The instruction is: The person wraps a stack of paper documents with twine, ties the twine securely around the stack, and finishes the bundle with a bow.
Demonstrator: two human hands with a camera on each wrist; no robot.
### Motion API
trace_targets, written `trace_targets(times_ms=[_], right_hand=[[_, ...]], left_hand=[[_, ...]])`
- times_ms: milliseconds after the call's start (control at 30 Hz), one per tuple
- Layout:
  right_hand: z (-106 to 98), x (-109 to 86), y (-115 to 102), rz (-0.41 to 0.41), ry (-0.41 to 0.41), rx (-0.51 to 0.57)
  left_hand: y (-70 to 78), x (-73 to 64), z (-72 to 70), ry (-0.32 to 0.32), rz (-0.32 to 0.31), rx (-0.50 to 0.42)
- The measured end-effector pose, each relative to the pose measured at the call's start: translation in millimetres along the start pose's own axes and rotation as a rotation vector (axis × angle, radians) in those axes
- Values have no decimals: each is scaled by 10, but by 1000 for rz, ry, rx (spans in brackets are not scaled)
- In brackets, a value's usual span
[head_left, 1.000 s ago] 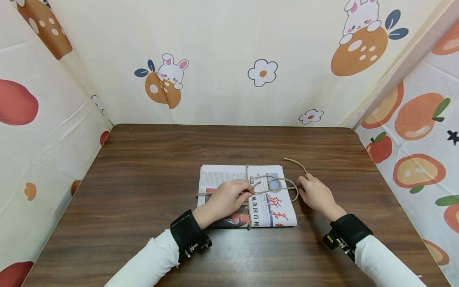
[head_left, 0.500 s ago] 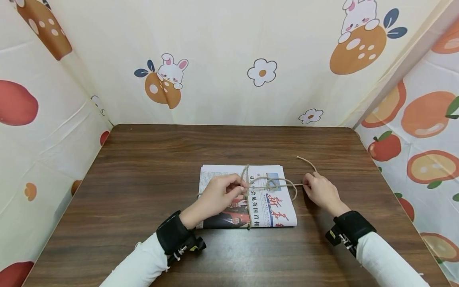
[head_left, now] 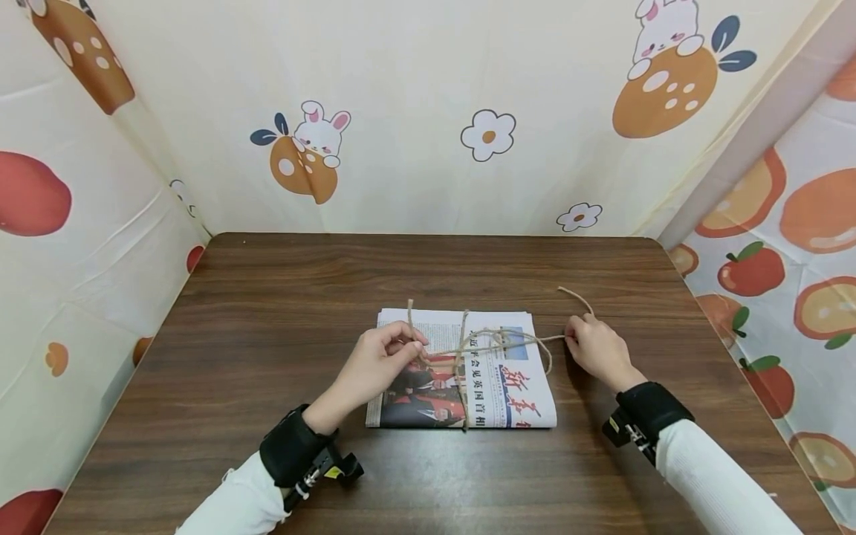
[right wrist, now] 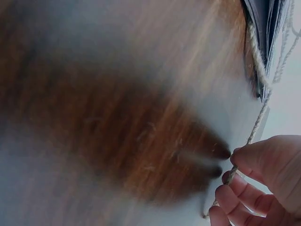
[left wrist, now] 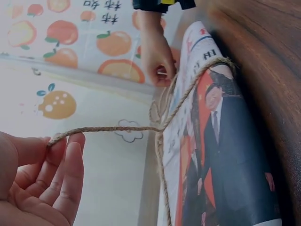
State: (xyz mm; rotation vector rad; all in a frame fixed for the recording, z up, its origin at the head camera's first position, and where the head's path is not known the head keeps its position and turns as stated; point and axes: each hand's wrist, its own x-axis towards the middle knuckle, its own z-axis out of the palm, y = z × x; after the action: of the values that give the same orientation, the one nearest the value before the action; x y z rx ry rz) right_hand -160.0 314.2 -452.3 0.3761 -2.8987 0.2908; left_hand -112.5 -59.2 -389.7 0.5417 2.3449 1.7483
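A folded stack of newspaper (head_left: 508, 401) lies flat on the table, with twine (head_left: 463, 386) running round it from back to front and crossing over its top. Over the stack's left part, my left hand (head_left: 384, 357) pinches one end of the twine between thumb and fingertips; in the left wrist view this twine (left wrist: 113, 128) stretches taut from the fingers to the crossing. Right of the stack, my right hand (head_left: 598, 349) pinches the other twine length, its free tip sticking out behind the fingers. Loose loops lie over the stack's right half.
The brown wooden table (head_left: 294, 282) extends around the stack. A cream printed curtain (head_left: 401, 74) stands behind it, with patterned fabric (head_left: 756, 297) on the right and pale fabric (head_left: 100, 260) on the left. Each wrist wears a black strap with a camera (head_left: 344, 468).
My left hand has moved left from the crossing, drawing its twine end out with it. My right hand has shifted slightly right, and the loops on the stack have become narrower.
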Motion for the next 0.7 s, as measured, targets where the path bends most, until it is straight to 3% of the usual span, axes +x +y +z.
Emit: trace_targets(times_ms=[200, 333, 433, 600, 700], right_hand=[[-14, 17, 13, 27, 1, -4], [-22, 11, 0, 42, -16, 5], [-29, -3, -27, 27, -32, 9], [-24, -42, -95, -24, -48, 13], [-14, -58, -145, -53, -49, 17]], left_hand=[[64, -72, -87, 32, -49, -82], [47, -110, -106, 47, -69, -80], [-35, -124, -99, 47, -126, -52], [-235, -138, -69, 48, -275, 31], [-326, -135, -57, 55, -314, 104]])
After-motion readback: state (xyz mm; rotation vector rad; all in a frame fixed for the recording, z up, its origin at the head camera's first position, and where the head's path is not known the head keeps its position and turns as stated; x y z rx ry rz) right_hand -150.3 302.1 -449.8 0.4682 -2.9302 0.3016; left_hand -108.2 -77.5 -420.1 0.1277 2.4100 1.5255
